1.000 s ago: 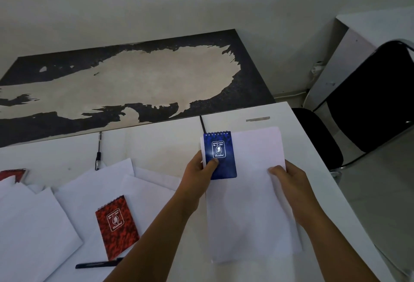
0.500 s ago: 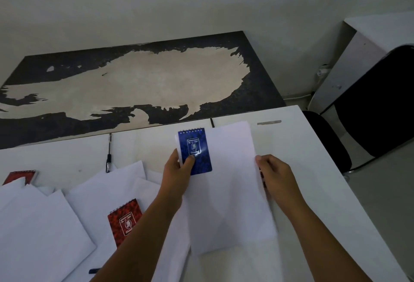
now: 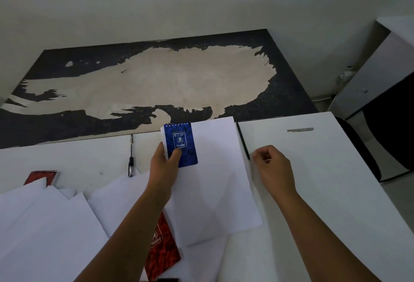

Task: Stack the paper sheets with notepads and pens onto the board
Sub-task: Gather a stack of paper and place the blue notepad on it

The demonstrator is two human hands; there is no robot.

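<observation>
The left hand (image 3: 164, 167) pinches the blue notepad (image 3: 181, 145) onto a paper sheet (image 3: 212, 178), long axis pointing far toward the board (image 3: 156, 84). The right hand (image 3: 274, 165), fingers curled and holding nothing, sits near a black pen (image 3: 243, 140) just right of the sheet.

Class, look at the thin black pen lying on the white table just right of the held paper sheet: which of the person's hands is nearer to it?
Right. The right hand is beside the thin black pen, almost touching; the left hand is across the paper sheet, gripping the blue notepad.

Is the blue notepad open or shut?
Shut. The blue notepad shows its printed front cover flat, spiral at the top, pinned to the paper sheet by the left hand.
</observation>
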